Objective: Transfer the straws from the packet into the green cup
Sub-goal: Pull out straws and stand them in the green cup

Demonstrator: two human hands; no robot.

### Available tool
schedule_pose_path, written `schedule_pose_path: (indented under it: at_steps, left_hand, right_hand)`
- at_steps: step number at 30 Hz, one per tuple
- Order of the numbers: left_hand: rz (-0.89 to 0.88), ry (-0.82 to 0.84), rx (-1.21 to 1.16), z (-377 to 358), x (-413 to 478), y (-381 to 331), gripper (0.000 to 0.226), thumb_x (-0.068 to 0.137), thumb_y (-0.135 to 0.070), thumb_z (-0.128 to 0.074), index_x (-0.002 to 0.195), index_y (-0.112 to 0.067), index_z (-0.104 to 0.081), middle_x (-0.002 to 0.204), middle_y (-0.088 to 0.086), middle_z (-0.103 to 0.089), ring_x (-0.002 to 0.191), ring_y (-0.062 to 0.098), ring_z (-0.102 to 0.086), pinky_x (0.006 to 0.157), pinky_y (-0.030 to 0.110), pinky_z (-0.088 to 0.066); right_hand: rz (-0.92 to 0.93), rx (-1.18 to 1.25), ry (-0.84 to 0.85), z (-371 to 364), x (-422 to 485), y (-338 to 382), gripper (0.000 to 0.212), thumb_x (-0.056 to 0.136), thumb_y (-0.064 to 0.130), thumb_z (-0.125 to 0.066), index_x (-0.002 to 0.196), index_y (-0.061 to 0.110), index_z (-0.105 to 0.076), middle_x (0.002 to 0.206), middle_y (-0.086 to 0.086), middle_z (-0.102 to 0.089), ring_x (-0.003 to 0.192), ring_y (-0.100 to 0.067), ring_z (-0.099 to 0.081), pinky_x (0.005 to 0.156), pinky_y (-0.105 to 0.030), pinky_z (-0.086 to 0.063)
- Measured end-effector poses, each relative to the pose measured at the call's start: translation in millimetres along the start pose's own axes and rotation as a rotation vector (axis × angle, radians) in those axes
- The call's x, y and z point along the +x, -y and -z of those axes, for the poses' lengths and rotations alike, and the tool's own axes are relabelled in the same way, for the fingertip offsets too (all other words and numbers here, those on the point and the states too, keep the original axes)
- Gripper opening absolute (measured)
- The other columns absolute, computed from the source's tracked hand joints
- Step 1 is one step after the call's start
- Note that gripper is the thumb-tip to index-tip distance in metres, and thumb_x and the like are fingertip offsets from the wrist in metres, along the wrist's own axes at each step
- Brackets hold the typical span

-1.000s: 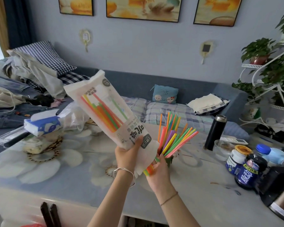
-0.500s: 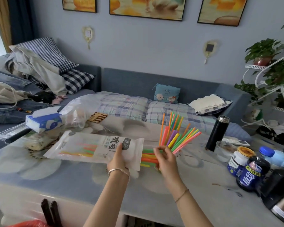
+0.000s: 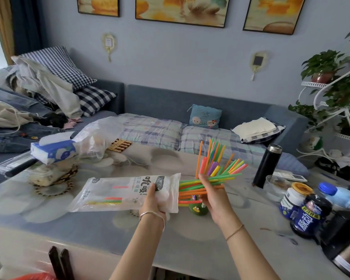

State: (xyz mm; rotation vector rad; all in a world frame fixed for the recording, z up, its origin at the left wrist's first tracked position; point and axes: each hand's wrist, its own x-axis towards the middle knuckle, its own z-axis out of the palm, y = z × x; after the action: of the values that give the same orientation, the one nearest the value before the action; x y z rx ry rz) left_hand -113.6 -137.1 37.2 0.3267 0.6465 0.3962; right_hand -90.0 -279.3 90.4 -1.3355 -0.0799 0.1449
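Beside one green cup [image 3: 198, 209], one packet [image 3: 117, 196]

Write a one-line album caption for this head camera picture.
Left hand holds the straw packet level while the right hand grips a bundle of straws at its mouth, above the green cup.

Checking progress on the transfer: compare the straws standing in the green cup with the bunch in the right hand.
The colourful plastic straws in the green cup stand upright, fanned out; the bunch of straws lies nearly level. The cup's straws are free of any grip; the bunch is pinched in the right hand, one end at the mouth of the white plastic packet in the left hand. Both mix orange, green and pink.
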Motion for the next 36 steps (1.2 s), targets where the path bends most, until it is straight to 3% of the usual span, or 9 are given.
schedule_pose_path:
  at_steps: [5, 10, 15, 18, 20, 23, 26, 31, 36]
  left_hand:
    - [-0.024, -0.021, -0.008, 4.5, 6.5, -4.9, 0.056, 0.088, -0.022, -0.071, 0.139, -0.008, -0.052, 0.137, 0.009, -0.063, 0.116, 0.023, -0.063, 0.100, 0.038, -0.051]
    - [-0.026, -0.029, -0.019, 7.9, 11.2, -6.9, 0.056, 0.089, -0.025, -0.069, 0.139, -0.008, -0.052, 0.137, 0.009, -0.062, 0.106, 0.020, -0.061, 0.101, 0.036, -0.049]
    - [-0.017, -0.031, -0.003, 5.0, 13.0, 2.6, 0.057, 0.088, -0.020, -0.070, 0.140, -0.007, -0.050, 0.139, 0.011, -0.061, 0.104, 0.022, -0.062, 0.096, 0.038, -0.051]
    - [-0.004, -0.004, 0.005, 0.3, 8.0, 5.4, 0.053, 0.091, -0.018, -0.067, 0.140, -0.007, -0.051, 0.138, 0.010, -0.061, 0.086, 0.018, -0.063, 0.080, 0.035, -0.055]
    - [0.000, -0.007, 0.008, 0.1, 9.8, 5.1, 0.054, 0.090, -0.019, -0.067, 0.140, -0.008, -0.052, 0.137, 0.009, -0.062, 0.079, 0.016, -0.062, 0.073, 0.033, -0.058]
    - [-0.031, -0.044, -0.002, 6.2, 20.1, -0.2, 0.059, 0.087, -0.019, -0.070, 0.141, -0.007, -0.049, 0.139, 0.009, -0.061, 0.093, 0.020, -0.064, 0.089, 0.035, -0.051]
    - [-0.057, -0.089, -0.008, 10.2, 26.9, -2.9, 0.063, 0.086, -0.020, -0.072, 0.143, -0.008, -0.047, 0.140, 0.008, -0.060, 0.095, 0.020, -0.062, 0.086, 0.032, -0.047]
    - [-0.039, -0.077, 0.020, 2.8, 22.8, 11.3, 0.061, 0.085, -0.018, -0.074, 0.140, -0.007, -0.049, 0.133, 0.010, -0.062, 0.092, 0.023, -0.062, 0.090, 0.037, -0.050]
    - [0.011, -0.081, 0.041, 2.1, 26.6, 23.6, 0.074, 0.075, -0.024, -0.082, 0.139, -0.009, -0.050, 0.133, 0.011, -0.063, 0.108, 0.029, -0.065, 0.101, 0.048, -0.052]
  right_hand:
    - [0.119, -0.046, -0.165, 5.7, 2.9, 17.2, 0.027, 0.088, 0.035, -0.060, 0.072, 0.013, -0.066, 0.056, 0.001, -0.059, 0.041, -0.010, -0.050, 0.039, -0.021, -0.040]
    - [0.186, 0.122, -0.309, 13.2, 2.3, 31.7, 0.027, 0.091, 0.033, -0.054, 0.074, 0.015, -0.063, 0.072, 0.000, -0.063, 0.058, -0.008, -0.059, 0.041, -0.014, -0.043]
    - [0.096, -0.117, -0.124, 10.5, 7.7, 23.2, 0.021, 0.085, 0.032, -0.065, 0.092, 0.013, -0.066, 0.076, -0.005, -0.062, 0.062, -0.014, -0.055, 0.044, -0.017, -0.041]
    - [0.067, -0.248, 0.049, 6.7, 6.6, 16.3, 0.016, 0.085, 0.029, -0.065, 0.074, 0.017, -0.067, 0.074, -0.010, -0.062, 0.054, -0.015, -0.051, 0.047, -0.021, -0.039]
    - [0.101, -0.241, 0.025, 5.1, 6.0, 20.7, 0.027, 0.088, 0.032, -0.060, 0.069, 0.014, -0.064, 0.060, -0.006, -0.057, 0.046, -0.013, -0.047, 0.042, -0.019, -0.036]
    - [0.166, -0.160, -0.138, 13.1, 10.6, 32.5, 0.030, 0.091, 0.033, -0.055, 0.072, 0.009, -0.057, 0.054, -0.003, -0.049, 0.037, -0.007, -0.044, 0.035, -0.016, -0.033]
    - [0.209, -0.088, -0.236, 19.3, 14.8, 37.8, 0.027, 0.091, 0.029, -0.054, 0.073, 0.010, -0.057, 0.060, -0.003, -0.050, 0.040, -0.005, -0.045, 0.035, -0.014, -0.034]
    - [0.225, -0.218, -0.079, -2.0, 8.1, 23.7, 0.030, 0.091, 0.024, -0.056, 0.063, 0.013, -0.056, 0.055, -0.002, -0.052, 0.044, -0.012, -0.048, 0.040, -0.019, -0.038]
    - [0.173, -0.346, 0.031, -10.7, 8.3, 7.3, 0.029, 0.091, 0.027, -0.056, 0.066, 0.013, -0.061, 0.060, -0.004, -0.061, 0.052, -0.019, -0.058, 0.051, -0.024, -0.048]
